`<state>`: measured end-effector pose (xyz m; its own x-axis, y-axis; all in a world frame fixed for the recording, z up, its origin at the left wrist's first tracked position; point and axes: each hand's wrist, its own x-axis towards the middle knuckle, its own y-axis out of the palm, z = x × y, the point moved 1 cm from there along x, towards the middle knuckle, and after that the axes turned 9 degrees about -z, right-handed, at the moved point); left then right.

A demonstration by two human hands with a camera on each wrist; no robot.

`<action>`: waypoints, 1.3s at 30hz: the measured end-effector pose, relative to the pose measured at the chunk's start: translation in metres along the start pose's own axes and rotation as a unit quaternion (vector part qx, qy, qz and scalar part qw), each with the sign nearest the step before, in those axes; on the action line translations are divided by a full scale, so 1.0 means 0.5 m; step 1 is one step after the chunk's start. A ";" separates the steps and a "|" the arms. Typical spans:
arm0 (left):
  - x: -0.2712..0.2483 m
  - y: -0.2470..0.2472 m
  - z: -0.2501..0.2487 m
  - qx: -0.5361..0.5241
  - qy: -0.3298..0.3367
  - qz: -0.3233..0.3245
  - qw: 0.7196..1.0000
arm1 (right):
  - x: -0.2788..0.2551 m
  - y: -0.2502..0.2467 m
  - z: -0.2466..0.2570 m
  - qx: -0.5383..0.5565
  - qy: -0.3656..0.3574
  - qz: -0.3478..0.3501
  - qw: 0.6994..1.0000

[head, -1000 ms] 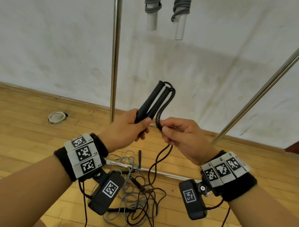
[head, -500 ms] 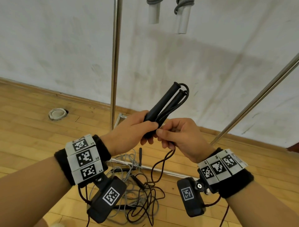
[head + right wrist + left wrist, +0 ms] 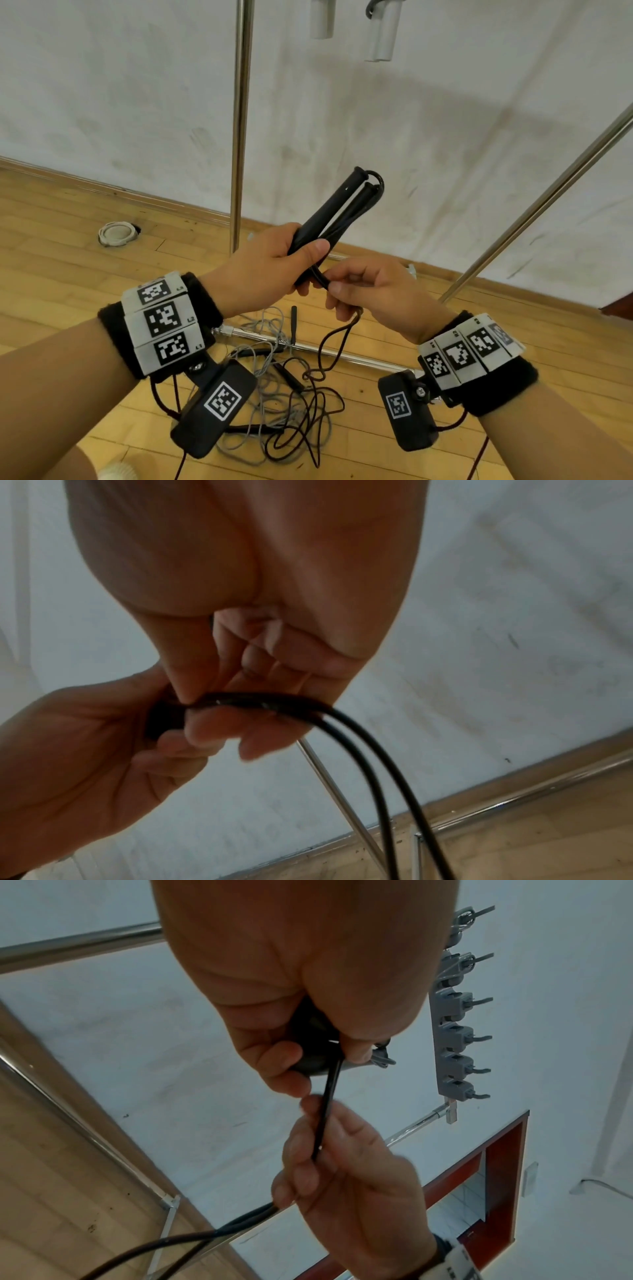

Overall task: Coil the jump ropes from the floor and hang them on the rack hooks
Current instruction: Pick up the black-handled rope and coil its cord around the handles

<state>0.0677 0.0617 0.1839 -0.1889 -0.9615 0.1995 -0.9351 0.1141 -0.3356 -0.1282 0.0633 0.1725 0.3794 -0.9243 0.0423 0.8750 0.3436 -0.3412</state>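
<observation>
My left hand (image 3: pixel 274 263) grips the two black jump rope handles (image 3: pixel 337 205) side by side, their tips pointing up and to the right. Just to its right, my right hand (image 3: pixel 363 291) pinches the doubled black cord (image 3: pixel 325 1112) right below the handles. From that hand two cord strands (image 3: pixel 377 764) hang down to the floor. The left wrist view shows the left hand (image 3: pixel 308 1001) closed round the handles' butt ends, and a grey hook strip (image 3: pixel 452 1031) on the rack. Another black rope (image 3: pixel 308 411) and a grey rope (image 3: pixel 270 377) lie tangled on the floor below.
Chrome rack poles stand upright (image 3: pixel 239 120) and slanting at right (image 3: pixel 534 219), with a base bar (image 3: pixel 342 353) on the wood floor. Two grey handles (image 3: pixel 380 31) of a hung rope dangle at the top. A white round fitting (image 3: pixel 114 233) sits in the floor at left.
The loose loop of cord beside the handles has been drawn in tight. My right hand has slid in under the left hand's fingers, and both hands have shifted slightly right.
</observation>
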 end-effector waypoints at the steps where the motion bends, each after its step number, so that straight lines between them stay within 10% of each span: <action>1: 0.002 -0.006 -0.001 -0.007 -0.004 -0.008 1.000 | -0.001 -0.008 -0.005 -0.012 0.000 0.010 1.000; 14: -0.021 -0.032 -0.001 -0.045 0.005 0.199 0.979 | -0.008 -0.049 -0.059 -0.185 -0.045 0.060 0.980; 24: -0.060 -0.008 0.013 0.231 0.019 0.375 0.898 | 0.007 -0.026 -0.053 -0.254 0.019 0.198 0.947; 33: -0.081 0.056 0.069 0.438 0.021 0.394 0.808 | 0.018 0.048 -0.043 -0.398 0.011 0.207 0.893; 39: -0.057 0.064 0.109 0.430 -0.022 0.286 0.856 | 0.037 0.067 -0.019 -0.395 0.013 0.084 0.915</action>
<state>0.0596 0.0791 0.1173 -0.5125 -0.8210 -0.2518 -0.1232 0.3605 -0.9246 -0.0947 0.0560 0.1532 0.4721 -0.8767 -0.0921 0.3099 0.2629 -0.9137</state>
